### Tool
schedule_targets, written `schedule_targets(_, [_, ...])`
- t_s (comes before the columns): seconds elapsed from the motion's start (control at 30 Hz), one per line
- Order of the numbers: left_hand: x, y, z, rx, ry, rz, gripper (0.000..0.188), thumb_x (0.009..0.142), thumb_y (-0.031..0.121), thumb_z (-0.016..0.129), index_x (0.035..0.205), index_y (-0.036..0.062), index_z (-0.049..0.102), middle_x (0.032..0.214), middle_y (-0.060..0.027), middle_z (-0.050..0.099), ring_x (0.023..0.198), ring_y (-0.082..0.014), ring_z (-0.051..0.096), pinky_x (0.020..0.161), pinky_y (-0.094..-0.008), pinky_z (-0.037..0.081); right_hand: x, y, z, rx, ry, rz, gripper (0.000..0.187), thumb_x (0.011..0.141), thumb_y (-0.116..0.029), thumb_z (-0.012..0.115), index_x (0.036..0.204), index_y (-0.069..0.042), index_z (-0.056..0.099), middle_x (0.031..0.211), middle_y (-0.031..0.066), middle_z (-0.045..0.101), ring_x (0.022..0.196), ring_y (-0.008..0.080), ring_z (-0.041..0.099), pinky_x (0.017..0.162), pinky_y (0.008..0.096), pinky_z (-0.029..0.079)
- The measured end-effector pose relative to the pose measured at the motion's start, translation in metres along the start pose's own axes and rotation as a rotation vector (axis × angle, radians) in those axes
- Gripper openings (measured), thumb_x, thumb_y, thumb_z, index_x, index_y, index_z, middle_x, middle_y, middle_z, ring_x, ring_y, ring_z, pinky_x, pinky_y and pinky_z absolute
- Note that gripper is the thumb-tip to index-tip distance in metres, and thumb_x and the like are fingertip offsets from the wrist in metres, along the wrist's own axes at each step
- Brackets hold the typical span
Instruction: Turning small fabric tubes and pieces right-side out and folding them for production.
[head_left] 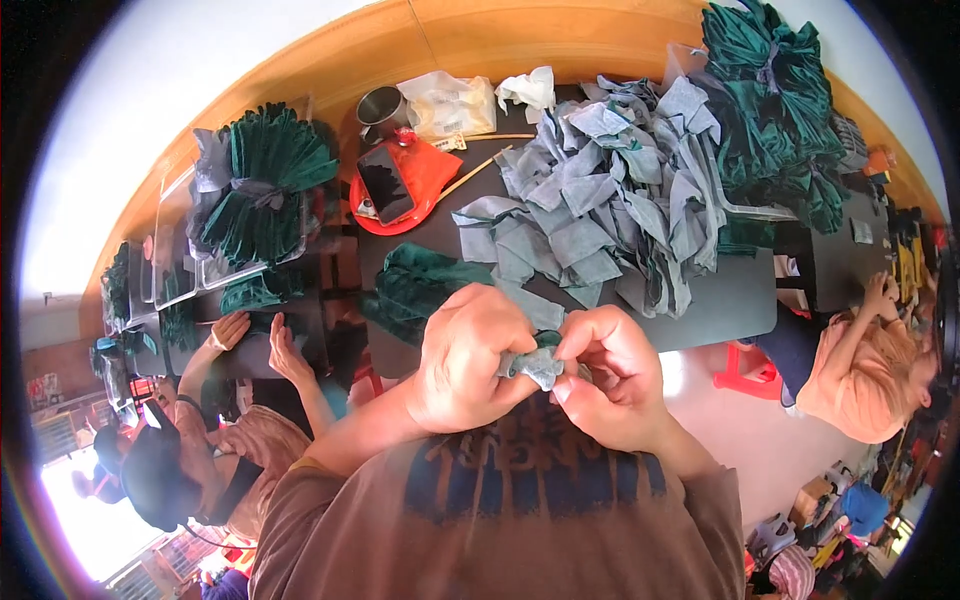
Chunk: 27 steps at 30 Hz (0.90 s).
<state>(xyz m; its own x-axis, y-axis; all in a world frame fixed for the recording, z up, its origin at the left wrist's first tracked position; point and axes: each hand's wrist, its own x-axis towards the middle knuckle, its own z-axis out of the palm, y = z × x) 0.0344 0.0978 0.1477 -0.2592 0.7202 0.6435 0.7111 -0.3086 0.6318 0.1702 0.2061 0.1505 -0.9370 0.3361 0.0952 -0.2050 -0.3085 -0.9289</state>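
Close in front of my chest, my left hand (468,350) is closed round a small bunched piece of grey and green fabric (540,366). My right hand (617,378) pinches the same piece between thumb and fingertips from the other side. Part of the fabric is hidden inside the fingers. Just beyond my left hand, dark green velvet cloth (425,283) lies on the dark table (735,292). Farther off is a loose heap of grey fabric pieces (580,215), some showing green undersides.
Behind the velvet, a red plate (432,185) carries a phone (385,186), near a metal mug (381,112) and a plastic bag (450,103). Tied green bundles stand left (265,185) and right (772,95). Co-workers sit left (250,440) and right (860,385), beside a red stool (748,372).
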Motion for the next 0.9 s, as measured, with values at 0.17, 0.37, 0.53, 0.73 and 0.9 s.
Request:
schedule_targets(0.17, [-0.001, 0.003, -0.004, 0.043, 0.012, 0.085, 0.045, 0.057, 0.005, 0.076, 0.092, 0.0047, 0.048, 0.079, -0.0096, 0.057, 0.06, -0.0249, 0.055, 0.055, -0.0354, 0.043, 0.003, -0.004, 0.003, -0.17, -0.043, -0.142, 0.022, 0.073, 0.006, 0.054, 0.093, -0.002, 0.051, 0.072, 0.0042, 0.049, 0.063, 0.0097, 0.049, 0.056, 0.0215, 0.038])
schedule_targets(0.37, [-0.005, 0.005, -0.006, 0.051, 0.063, 0.148, 0.043, 0.06, 0.007, 0.076, 0.092, 0.0036, 0.048, 0.084, -0.0116, 0.061, 0.061, -0.024, 0.055, 0.056, -0.034, 0.045, 0.008, -0.009, 0.003, -0.416, -0.042, -0.431, 0.024, 0.07, 0.002, 0.062, 0.092, -0.002, 0.054, 0.08, 0.0085, 0.054, 0.07, 0.0184, 0.053, 0.061, 0.0289, 0.043])
schedule_targets(0.53, [-0.003, 0.009, -0.01, 0.11, 0.067, 0.194, 0.04, 0.062, 0.008, 0.076, 0.091, 0.0032, 0.048, 0.084, -0.0115, 0.061, 0.061, -0.023, 0.055, 0.055, -0.0338, 0.045, 0.005, -0.001, 0.002, -0.51, -0.01, -0.546, 0.038, 0.065, -0.004, 0.071, 0.099, -0.003, 0.054, 0.097, 0.0148, 0.057, 0.087, 0.0288, 0.057, 0.076, 0.0379, 0.046])
schedule_targets(0.73, [-0.005, 0.012, -0.009, 0.048, 0.05, 0.175, 0.036, 0.067, 0.011, 0.074, 0.091, 0.0038, 0.048, 0.082, -0.011, 0.06, 0.061, -0.0236, 0.055, 0.053, -0.035, 0.044, 0.006, -0.007, 0.005, -0.581, -0.013, -0.609, 0.041, 0.063, -0.001, 0.07, 0.101, -0.003, 0.053, 0.099, 0.0156, 0.057, 0.091, 0.0302, 0.057, 0.083, 0.0447, 0.047])
schedule_targets(0.9, [-0.014, 0.01, -0.006, -0.159, -0.009, 0.093, 0.032, 0.074, 0.017, 0.069, 0.094, 0.0042, 0.047, 0.075, -0.0094, 0.055, 0.057, -0.0259, 0.053, 0.051, -0.0357, 0.042, 0.007, -0.002, 0.002, -0.492, -0.124, -0.64, 0.041, 0.063, 0.004, 0.066, 0.101, -0.003, 0.053, 0.099, 0.0143, 0.058, 0.091, 0.03, 0.058, 0.084, 0.0458, 0.047])
